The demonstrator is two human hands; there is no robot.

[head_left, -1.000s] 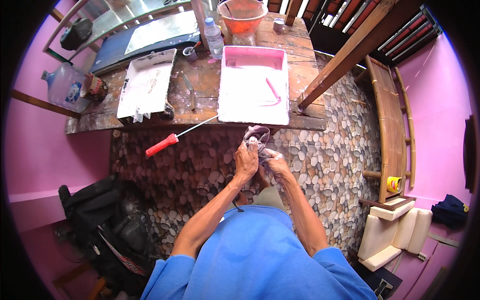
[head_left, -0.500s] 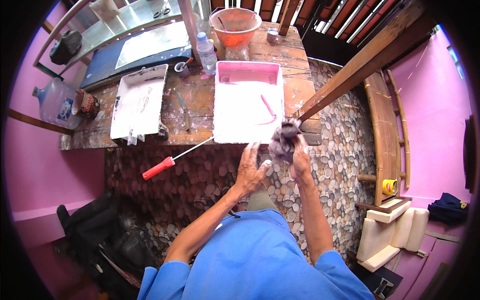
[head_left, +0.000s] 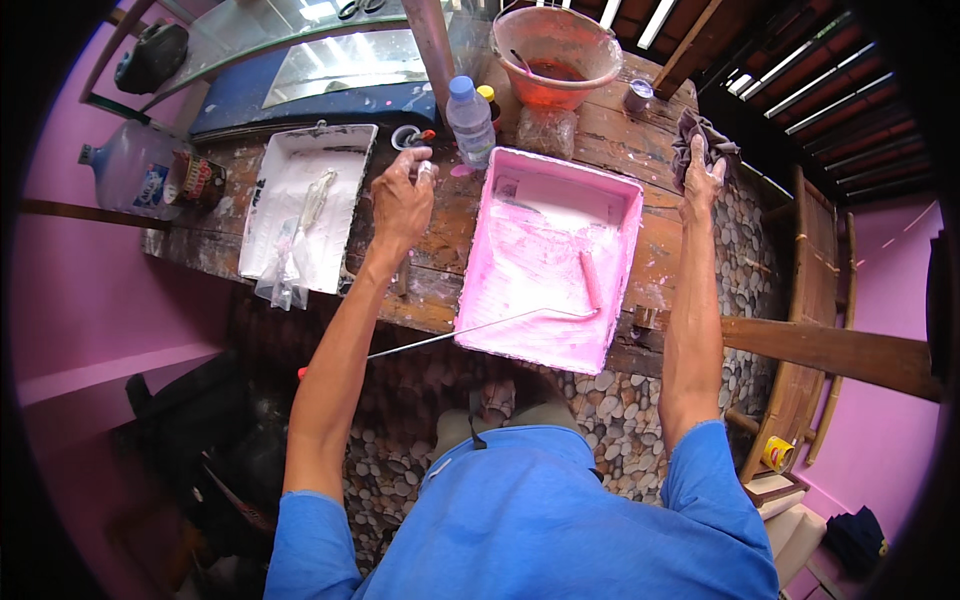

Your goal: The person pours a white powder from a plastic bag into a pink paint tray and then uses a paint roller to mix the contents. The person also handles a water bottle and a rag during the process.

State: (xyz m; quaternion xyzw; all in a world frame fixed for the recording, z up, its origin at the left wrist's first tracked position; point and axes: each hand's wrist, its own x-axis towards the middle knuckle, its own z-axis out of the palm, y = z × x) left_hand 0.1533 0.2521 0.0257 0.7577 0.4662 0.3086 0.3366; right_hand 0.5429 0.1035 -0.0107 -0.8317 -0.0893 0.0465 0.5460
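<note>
My left hand (head_left: 400, 200) reaches over the wooden table (head_left: 440, 245) between the two trays, its fingers pinched on a small pale object (head_left: 425, 170). My right hand (head_left: 700, 178) is stretched to the table's far right end and grips a crumpled grey rag (head_left: 705, 135). Between my arms sits a pink paint tray (head_left: 530, 250) coated in pink paint. A pink roller (head_left: 590, 280) lies in it, and its long metal handle (head_left: 450, 337) sticks out to the left, passing behind my left arm.
A white tray (head_left: 290, 180) holding a plastic-wrapped brush lies to the left. A clear plastic bottle (head_left: 470, 120), an orange bucket (head_left: 555, 50) and a small tin (head_left: 637, 95) stand at the back. A large water jug (head_left: 130, 165) and a can (head_left: 200, 180) sit far left. Pebble floor lies below.
My hands have parted. The right one carried the rag out to the table's right end, and the left one reached forward to the table beside the white tray and closed on something small.
</note>
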